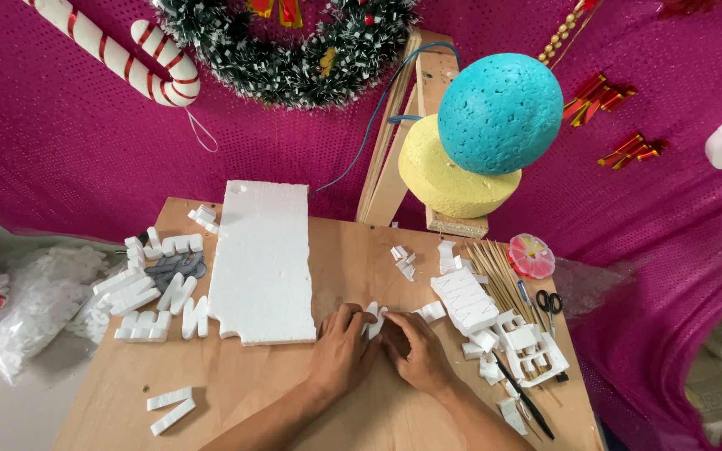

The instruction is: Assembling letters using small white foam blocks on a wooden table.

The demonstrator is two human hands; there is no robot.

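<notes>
My left hand (pixel 340 351) and my right hand (pixel 415 351) meet at the middle of the wooden table (pixel 236 401). Both pinch a small white foam piece (pixel 373 319) held between their fingertips. Just to the left lies a large white foam sheet (pixel 262 259) with a ragged lower edge. To the right rests a white foam block with cut-out letters (pixel 465 301), and foam offcuts (pixel 532 347) lie beside it.
Cut foam letters (pixel 156 288) are piled at the table's left; two strips (pixel 170 409) lie near the front. Wooden skewers (pixel 499 267), scissors (pixel 549 305), a black pen (pixel 524 397) and a pink disc (pixel 531 255) sit at right. Blue (pixel 500 113) and yellow (pixel 453 179) foam shapes stand behind.
</notes>
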